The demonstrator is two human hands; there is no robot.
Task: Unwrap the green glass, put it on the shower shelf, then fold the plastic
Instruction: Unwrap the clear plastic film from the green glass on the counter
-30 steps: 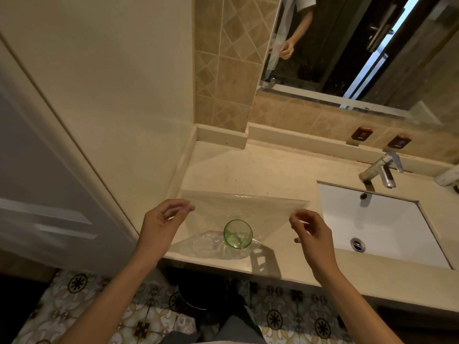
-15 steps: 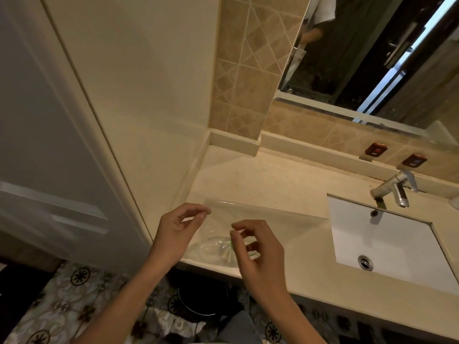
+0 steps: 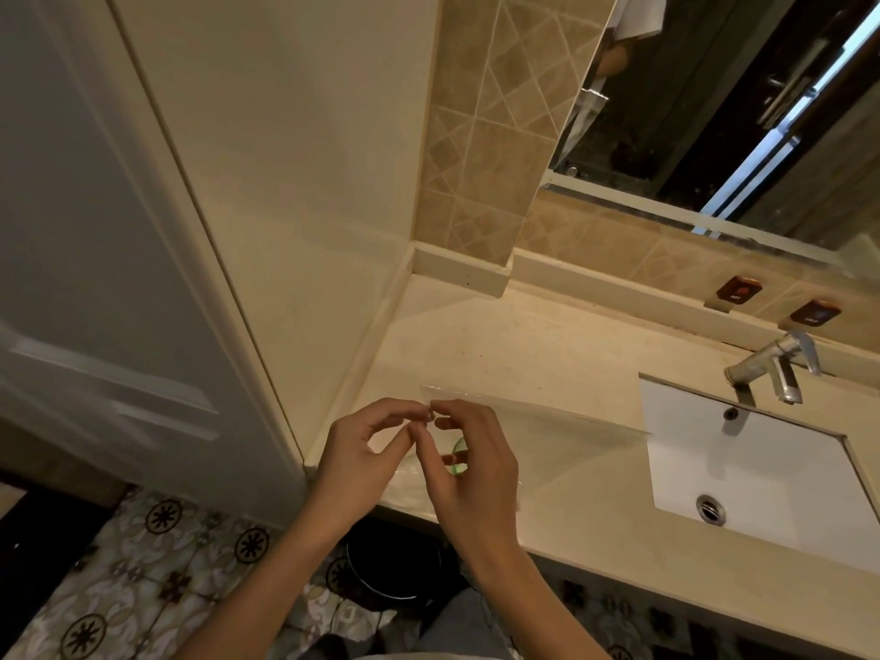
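A clear plastic sheet (image 3: 562, 435) lies folded over on the beige vanity counter (image 3: 514, 354), its crease running right toward the sink. My left hand (image 3: 362, 454) and my right hand (image 3: 469, 469) meet at the sheet's near left corners, each pinching the plastic between thumb and fingers. The green glass (image 3: 459, 462) stands on the counter by the front edge. Only a sliver of its rim shows behind my right hand's fingers.
A white sink basin (image 3: 743, 469) with a chrome tap (image 3: 771, 362) sits to the right. A tiled wall and mirror (image 3: 714, 97) rise behind the counter. A pale door (image 3: 95, 278) stands at left. A dark round bin (image 3: 395, 569) sits on the patterned floor below.
My right hand has carried its corner of the plastic leftward across the glass to meet my left hand, folding the sheet over. The glass is now mostly hidden.
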